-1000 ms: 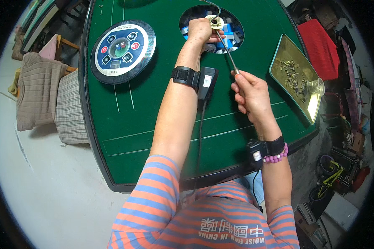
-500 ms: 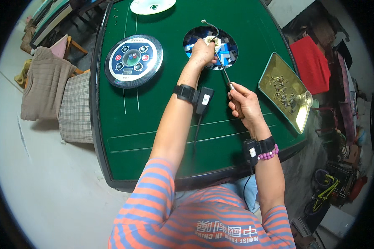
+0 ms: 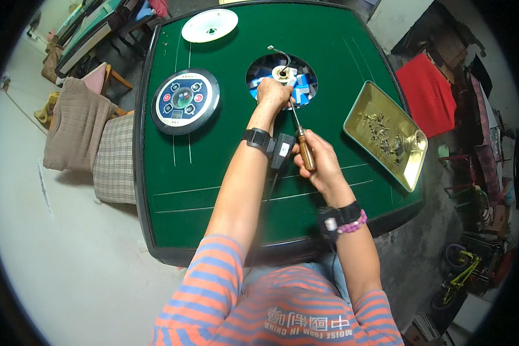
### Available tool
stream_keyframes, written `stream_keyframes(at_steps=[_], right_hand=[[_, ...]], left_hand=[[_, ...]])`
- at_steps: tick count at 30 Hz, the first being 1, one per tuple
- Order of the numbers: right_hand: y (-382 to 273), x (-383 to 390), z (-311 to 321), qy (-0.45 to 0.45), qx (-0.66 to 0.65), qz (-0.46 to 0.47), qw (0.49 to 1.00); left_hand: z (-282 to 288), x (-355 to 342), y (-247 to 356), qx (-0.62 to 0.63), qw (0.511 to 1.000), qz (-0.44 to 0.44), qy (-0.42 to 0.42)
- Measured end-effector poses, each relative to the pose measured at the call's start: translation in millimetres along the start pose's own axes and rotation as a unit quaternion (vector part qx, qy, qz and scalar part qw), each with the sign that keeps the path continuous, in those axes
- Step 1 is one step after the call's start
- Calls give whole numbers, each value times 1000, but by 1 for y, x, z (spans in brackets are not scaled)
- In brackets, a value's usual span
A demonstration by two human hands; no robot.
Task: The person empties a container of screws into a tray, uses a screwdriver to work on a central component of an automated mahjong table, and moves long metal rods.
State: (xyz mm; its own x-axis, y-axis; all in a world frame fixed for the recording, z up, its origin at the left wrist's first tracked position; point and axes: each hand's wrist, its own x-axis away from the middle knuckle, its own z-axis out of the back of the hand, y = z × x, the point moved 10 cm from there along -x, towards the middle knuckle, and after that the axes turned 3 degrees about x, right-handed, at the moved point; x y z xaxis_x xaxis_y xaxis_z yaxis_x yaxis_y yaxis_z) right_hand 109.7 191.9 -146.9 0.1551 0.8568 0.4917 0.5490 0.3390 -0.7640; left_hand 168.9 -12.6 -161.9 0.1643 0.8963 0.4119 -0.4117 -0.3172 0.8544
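My right hand (image 3: 322,160) is closed around the wooden handle of a screwdriver (image 3: 307,151), its thin metal shaft slanting up and away toward the table's round opening. My left hand (image 3: 273,94) reaches to the near edge of that opening, fingers curled together close to the shaft's far end. What those fingers pinch is hidden. Inside the round opening (image 3: 258,68) blue and white pieces show. At its middle is a cream-coloured ring-shaped fitting (image 3: 282,74), with a grey cable (image 3: 285,56) rising out and ending in a small white connector.
On the green table (image 3: 225,167), a round control panel (image 3: 181,118) lies left of the opening and a white disc (image 3: 222,23) lies farther back. A metal tray (image 3: 366,95) on the right holds scattered small screws and a clear cup. A chair with a checked cover (image 3: 114,155) stands left.
My right hand and the screwdriver have shifted nearer and to the left, the handle now more upright. My left hand has come slightly nearer, uncovering more of the ring-shaped fitting. The view has shifted.
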Motion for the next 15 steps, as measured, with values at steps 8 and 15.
stream_keyframes(at_steps=[8, 15], right_hand=[[-57, 31, -10, 213, 642, 283, 680], [-43, 22, 14, 162, 418, 202, 871]], left_hand=[[-17, 1, -5, 100, 992, 33, -76], [-13, 3, -4, 119, 991, 52, -38]])
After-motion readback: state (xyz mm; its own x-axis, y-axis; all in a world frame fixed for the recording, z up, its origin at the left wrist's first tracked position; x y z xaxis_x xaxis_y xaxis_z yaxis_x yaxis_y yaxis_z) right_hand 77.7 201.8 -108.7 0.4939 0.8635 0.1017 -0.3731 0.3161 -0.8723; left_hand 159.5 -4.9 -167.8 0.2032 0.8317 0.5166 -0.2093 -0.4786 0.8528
